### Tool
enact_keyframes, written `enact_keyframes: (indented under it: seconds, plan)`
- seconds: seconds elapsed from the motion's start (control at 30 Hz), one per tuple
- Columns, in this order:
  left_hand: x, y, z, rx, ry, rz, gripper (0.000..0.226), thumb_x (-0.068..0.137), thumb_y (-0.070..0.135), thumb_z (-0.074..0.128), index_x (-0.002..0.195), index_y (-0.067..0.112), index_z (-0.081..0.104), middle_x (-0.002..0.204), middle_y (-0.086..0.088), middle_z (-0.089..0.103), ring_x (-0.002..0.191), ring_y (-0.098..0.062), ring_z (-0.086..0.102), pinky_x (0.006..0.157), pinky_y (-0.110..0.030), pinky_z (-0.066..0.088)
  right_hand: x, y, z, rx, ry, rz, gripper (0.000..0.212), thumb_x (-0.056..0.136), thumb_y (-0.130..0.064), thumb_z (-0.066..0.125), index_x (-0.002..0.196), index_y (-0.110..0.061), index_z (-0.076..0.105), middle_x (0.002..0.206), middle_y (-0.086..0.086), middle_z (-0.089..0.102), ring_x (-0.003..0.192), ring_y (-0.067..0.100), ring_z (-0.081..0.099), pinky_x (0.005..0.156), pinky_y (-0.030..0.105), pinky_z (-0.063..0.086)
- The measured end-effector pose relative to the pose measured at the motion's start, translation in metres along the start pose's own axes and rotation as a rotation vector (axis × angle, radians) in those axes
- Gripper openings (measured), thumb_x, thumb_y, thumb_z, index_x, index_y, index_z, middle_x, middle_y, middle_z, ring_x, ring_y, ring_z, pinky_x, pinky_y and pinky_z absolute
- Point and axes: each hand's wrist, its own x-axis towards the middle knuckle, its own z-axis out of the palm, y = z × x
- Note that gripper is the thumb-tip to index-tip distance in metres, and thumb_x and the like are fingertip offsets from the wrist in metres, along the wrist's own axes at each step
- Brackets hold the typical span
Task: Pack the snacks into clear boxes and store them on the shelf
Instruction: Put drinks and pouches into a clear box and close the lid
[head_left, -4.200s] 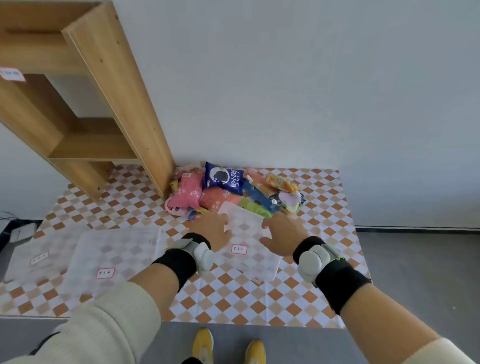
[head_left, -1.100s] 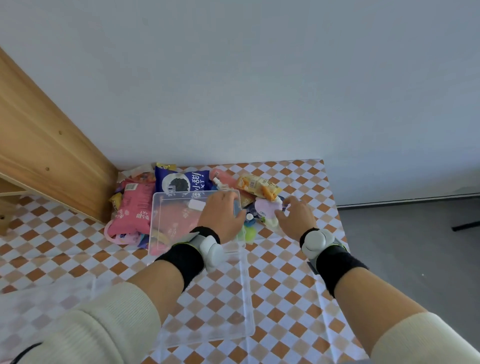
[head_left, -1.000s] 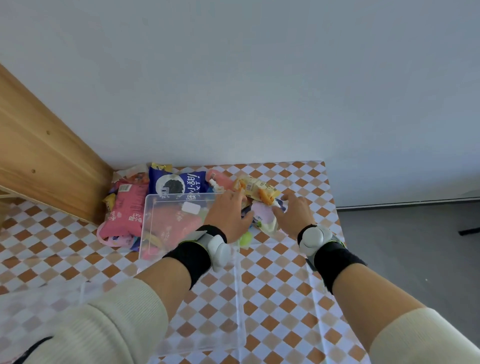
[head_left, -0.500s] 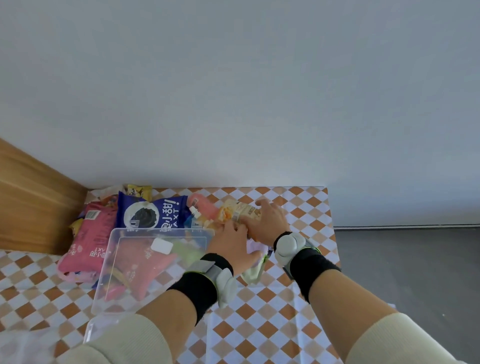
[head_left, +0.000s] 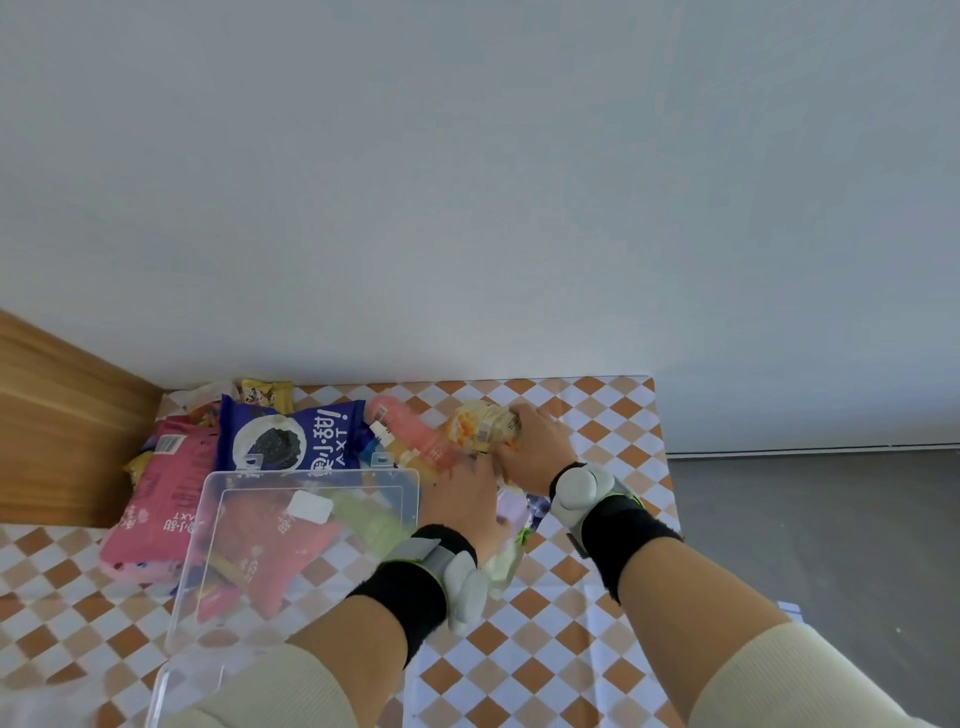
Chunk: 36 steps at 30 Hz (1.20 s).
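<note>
Yellow snack packet (head_left: 485, 427), merely reached for earlier, is now being clasped by the right hand's (head_left: 530, 449) fingers for the clear box (head_left: 311, 471); the left hand's (head_left: 462, 501) grip is proving unreadable.

a plain pale wall (head_left: 467, 182) fills the upper half of the view, evenly lit. at its foot lies a checked mat (head_left: 550, 649) in orange, tan and white diamonds. the mat's far edge runs along the wall. right of the mat is a grey floor (head_left: 831, 545), smooth and slightly mottled. a thin dark strip (head_left: 810, 448) marks where that floor meets the wall. a small pale scrap (head_left: 790, 609) lies on the floor just beside the mat's right edge; what it is cannot be told.
</note>
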Motion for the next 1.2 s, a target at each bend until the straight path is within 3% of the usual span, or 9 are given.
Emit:
enact_keyframes:
  seconds: [0.13, 0.3, 0.47, 0.57, 0.67, 0.77, 0.87, 1.0, 1.2]
  plan:
    - [0.002, 0.007, -0.011, -0.193, -0.068, -0.008, 0.051, 0.094, 0.017, 0.054, 0.140, 0.015, 0.031, 0.118, -0.012, 0.062, 0.103, -0.031, 0.064, 0.084, -0.041, 0.054, -0.017, 0.009, -0.012, 0.053, 0.152, 0.039, 0.047, 0.089, -0.029, 0.058, 0.131, -0.010, 0.048, 0.118, 0.009, 0.053, 0.105, 0.033, 0.055, 0.089, 0.045, 0.049]
    - [-0.016, 0.024, -0.014, -0.202, -0.041, 0.046, 0.031, 0.103, 0.022, 0.045, 0.132, 0.015, 0.041, 0.118, -0.011, 0.061, 0.107, -0.028, 0.060, 0.099, -0.041, 0.046, -0.053, 0.030, -0.028, 0.105, 0.296, 0.134, 0.048, 0.093, -0.028, 0.058, 0.134, -0.007, 0.045, 0.124, 0.013, 0.054, 0.111, 0.035, 0.055, 0.092, 0.045, 0.049]
    - [-0.045, 0.012, -0.026, -0.361, 0.010, 0.067, 0.046, 0.099, 0.020, 0.051, 0.138, 0.004, 0.035, 0.123, -0.014, 0.061, 0.110, -0.033, 0.060, 0.089, -0.040, 0.050, -0.099, 0.028, -0.039, 0.197, 0.415, 0.229, 0.050, 0.092, -0.027, 0.057, 0.137, -0.010, 0.041, 0.127, 0.011, 0.055, 0.107, 0.033, 0.058, 0.083, 0.043, 0.052]
    - [-0.066, -0.007, -0.036, -0.430, 0.094, 0.046, 0.042, 0.097, 0.024, 0.055, 0.129, 0.002, 0.039, 0.103, -0.010, 0.061, 0.095, -0.032, 0.062, 0.073, -0.037, 0.048, -0.128, 0.016, -0.035, 0.209, 0.427, 0.250, 0.062, 0.091, -0.029, 0.055, 0.146, -0.016, 0.030, 0.125, 0.011, 0.058, 0.103, 0.033, 0.061, 0.080, 0.043, 0.054]
    - [-0.087, -0.033, -0.042, -0.488, 0.153, 0.020, 0.044, 0.094, 0.027, 0.060, 0.126, 0.004, 0.039, 0.088, -0.003, 0.056, 0.089, -0.030, 0.061, 0.070, -0.034, 0.044, -0.152, -0.002, -0.024, 0.205, 0.437, 0.189, 0.061, 0.092, -0.027, 0.054, 0.147, -0.022, 0.027, 0.125, 0.013, 0.059, 0.101, 0.035, 0.062, 0.080, 0.045, 0.056]
    - [-0.115, -0.066, -0.045, -0.508, 0.189, -0.010, 0.056, 0.093, 0.029, 0.064, 0.135, 0.004, 0.035, 0.090, -0.002, 0.056, 0.099, -0.032, 0.062, 0.076, -0.035, 0.044, -0.176, -0.026, -0.002, 0.196, 0.409, 0.160, 0.059, 0.094, -0.028, 0.049, 0.148, -0.033, 0.027, 0.120, 0.011, 0.061, 0.094, 0.031, 0.063, 0.075, 0.044, 0.057]
    - [-0.153, -0.107, -0.038, -0.546, 0.205, -0.039, 0.059, 0.092, 0.029, 0.065, 0.136, 0.004, 0.035, 0.086, 0.000, 0.057, 0.090, -0.026, 0.060, 0.073, -0.035, 0.044, -0.204, -0.053, 0.032, 0.173, 0.351, 0.126, 0.054, 0.094, -0.030, 0.044, 0.145, -0.040, 0.030, 0.109, 0.010, 0.063, 0.084, 0.028, 0.064, 0.071, 0.044, 0.058]
    - [-0.193, -0.153, -0.017, -0.619, 0.211, -0.097, 0.059, 0.091, 0.028, 0.067, 0.134, 0.005, 0.036, 0.106, -0.009, 0.061, 0.095, -0.028, 0.059, 0.077, -0.035, 0.045, -0.237, -0.083, 0.082, 0.123, 0.302, 0.065, 0.050, 0.095, -0.030, 0.041, 0.143, -0.043, 0.035, 0.106, 0.006, 0.061, 0.076, 0.022, 0.064, 0.070, 0.041, 0.057]
    - [-0.240, -0.201, 0.017, -0.657, 0.208, -0.124, 0.068, 0.093, 0.028, 0.066, 0.143, 0.009, 0.025, 0.109, -0.010, 0.061, 0.097, -0.032, 0.062, 0.070, -0.032, 0.042, -0.276, -0.106, 0.147, 0.006, 0.280, -0.048, 0.051, 0.098, -0.036, 0.039, 0.149, -0.042, 0.032, 0.106, 0.003, 0.053, 0.081, 0.027, 0.060, 0.074, 0.041, 0.052]
